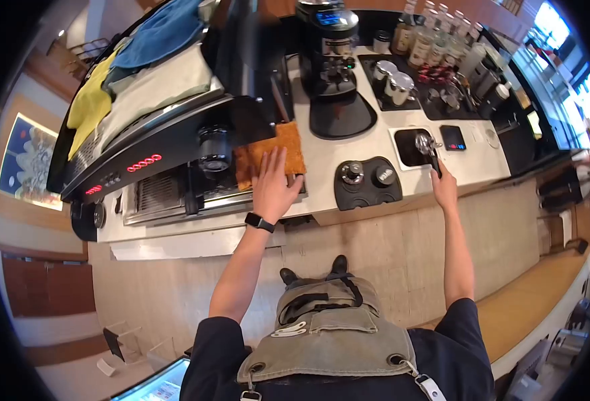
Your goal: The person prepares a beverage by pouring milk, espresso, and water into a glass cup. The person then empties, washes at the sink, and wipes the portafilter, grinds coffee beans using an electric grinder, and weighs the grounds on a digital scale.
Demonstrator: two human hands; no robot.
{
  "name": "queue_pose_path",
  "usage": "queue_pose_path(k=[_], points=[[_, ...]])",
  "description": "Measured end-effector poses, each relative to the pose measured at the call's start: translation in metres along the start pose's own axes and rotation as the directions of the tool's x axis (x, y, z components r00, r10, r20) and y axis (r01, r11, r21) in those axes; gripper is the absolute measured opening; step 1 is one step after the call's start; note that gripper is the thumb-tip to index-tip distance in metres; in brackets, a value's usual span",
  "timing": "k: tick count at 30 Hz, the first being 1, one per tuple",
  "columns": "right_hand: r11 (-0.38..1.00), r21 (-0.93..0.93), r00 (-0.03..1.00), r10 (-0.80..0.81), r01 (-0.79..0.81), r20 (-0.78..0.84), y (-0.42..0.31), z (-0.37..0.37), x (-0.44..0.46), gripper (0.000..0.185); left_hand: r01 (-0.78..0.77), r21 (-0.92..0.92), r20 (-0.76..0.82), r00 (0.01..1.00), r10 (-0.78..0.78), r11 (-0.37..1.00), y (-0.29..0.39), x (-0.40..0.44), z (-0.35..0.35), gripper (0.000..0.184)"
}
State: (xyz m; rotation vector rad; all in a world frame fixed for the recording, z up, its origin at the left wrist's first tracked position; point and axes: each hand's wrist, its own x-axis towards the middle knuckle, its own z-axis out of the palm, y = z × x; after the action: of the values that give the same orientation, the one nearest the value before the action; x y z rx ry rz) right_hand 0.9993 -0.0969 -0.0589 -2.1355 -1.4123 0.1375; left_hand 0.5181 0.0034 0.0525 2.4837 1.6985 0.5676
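We are resting our left hand [273,187] flat on soft-looking cloth [291,144], our right hand [446,186] clasping the likely heavy-headed coffee filter [424,142] by its handle [436,164].

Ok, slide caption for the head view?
At a coffee counter, the left hand rests on an orange cloth while the right hand holds a filter holder near a scale.

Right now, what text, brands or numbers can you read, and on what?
No text reads cleanly.
Grinder: screen and front label too small.
Bottle labels: too small.
Scale: lit, too small.
Machine: red lit marks; digits or icons, can't tell.
Monitor at bottom left: too blurred.
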Motion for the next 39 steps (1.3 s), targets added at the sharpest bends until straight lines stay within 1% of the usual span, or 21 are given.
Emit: queue_pose_path(k=[1,2,3,4,5,11,14,15,16,17,19,21,22,24,27,28,32,35,36,38,39], points=[[0.855,0.442,0.961,0.220,-0.272,0.165,-0.012,-0.014,-0.005,0.046,0.012,-0.012,0.008,1.000,-0.012,1.000,0.002,0.001,0.004,0.074],[0.462,0.732,0.864,0.329,-0.500,0.382,-0.032,-0.027,-0.011,0.043,0.022,-0.027,0.002,1.000,-0.022,0.999,0.004,0.002,0.008,0.072],[0.111,0.837,0.820,0.304,-0.536,0.485,-0.034,-0.027,-0.018,0.047,0.032,-0.042,0.001,0.999,-0.032,0.999,0.001,0.002,0.010,0.070],[-0.093,0.807,0.768,0.258,-0.583,0.586,-0.033,-0.027,-0.024,0.045,0.044,-0.054,-0.007,0.999,-0.045,0.998,0.000,0.004,0.012,0.068],[-0.190,0.799,0.808,0.048,-0.570,0.588,-0.045,-0.038,-0.032,0.049,0.036,-0.046,-0.021,0.999,-0.037,0.998,0.002,0.006,0.012,0.062],[-0.406,0.714,0.817,-0.193,-0.570,0.543,-0.084,-0.036,-0.062,0.049,0.015,-0.142,-0.171,0.984,-0.040,0.990,-0.017,0.021,0.011,0.031],[-0.112,0.879,0.884,0.003,-0.464,0.467,-0.138,-0.036,-0.085,0.047,0.398,-0.615,0.021,0.871,-0.491,0.680,-0.009,0.024,-0.011,0.037],[-0.041,0.909,0.908,0.039,-0.415,0.417,-0.161,-0.034,-0.095,0.046,0.271,-0.826,-0.025,0.859,-0.512,0.494,-0.020,0.018,0.005,0.044],[0.035,0.922,0.922,0.063,-0.386,0.383,-0.181,-0.031,-0.104,0.048,0.080,-0.985,-0.015,0.840,-0.542,0.151,-0.014,0.010,0.016,0.040],[0.121,0.926,0.934,0.061,-0.358,0.353,-0.196,-0.023,-0.112,0.049,0.043,-0.980,0.146,0.818,-0.556,-0.193,0.005,-0.002,0.009,0.033],[0.294,0.918,0.962,0.032,-0.267,0.270,-0.227,-0.008,-0.122,0.050,-0.040,-0.901,0.177,0.875,-0.450,-0.431,0.049,-0.014,-0.017,0.034],[0.461,0.876,0.986,-0.013,-0.144,0.169,-0.254,0.002,-0.133,0.049,-0.025,-0.852,0.225,0.884,-0.410,-0.523,0.088,-0.016,-0.029,0.036],[0.543,0.834,0.985,-0.063,-0.100,0.159,-0.263,-0.001,-0.131,0.055,-0.060,-0.845,0.192,0.892,-0.408,-0.531,0.102,-0.013,-0.026,0.038],[0.708,0.662,0.970,-0.182,0.245,-0.164,-0.270,0.003,-0.122,0.052,-0.121,-0.821,0.131,0.912,-0.390,-0.558,0.130,0.004,-0.019,0.043],[0.815,0.467,0.917,-0.183,0.344,-0.354,-0.257,-0.022,-0.100,0.052,-0.116,-0.825,0.077,0.947,-0.313,-0.553,0.175,0.045,-0.004,0.037],[0.835,0.440,0.910,-0.157,0.330,-0.384,-0.242,-0.024,-0.089,0.052,-0.093,-0.830,0.079,0.957,-0.280,-0.550,0.193,0.061,0.006,0.036],[0.888,0.446,0.932,0.064,0.109,-0.355,-0.164,-0.030,-0.037,0.050,-0.045,-0.996,-0.052,0.995,-0.086,0.076,0.257,0.127,0.071,0.044],[0.766,0.625,0.946,0.296,-0.151,-0.134,-0.124,-0.039,-0.018,0.050,0.104,-0.982,0.095,0.993,-0.065,0.159,0.291,0.160,0.109,0.049],[0.752,0.645,0.942,0.299,-0.137,-0.149,-0.118,-0.039,-0.014,0.050,0.180,-0.962,0.186,0.983,-0.010,-0.205,0.301,0.171,0.137,0.052],[0.702,0.663,0.926,0.376,-0.260,-0.035,-0.118,-0.044,-0.013,0.052,0.249,-0.863,0.277,0.961,0.002,-0.440,0.315,0.173,0.149,0.057],[0.710,0.649,0.927,0.375,-0.273,-0.021,-0.118,-0.047,-0.014,0.054,0.216,-0.952,0.202,0.976,0.086,-0.217,0.305,0.177,0.173,0.063]])
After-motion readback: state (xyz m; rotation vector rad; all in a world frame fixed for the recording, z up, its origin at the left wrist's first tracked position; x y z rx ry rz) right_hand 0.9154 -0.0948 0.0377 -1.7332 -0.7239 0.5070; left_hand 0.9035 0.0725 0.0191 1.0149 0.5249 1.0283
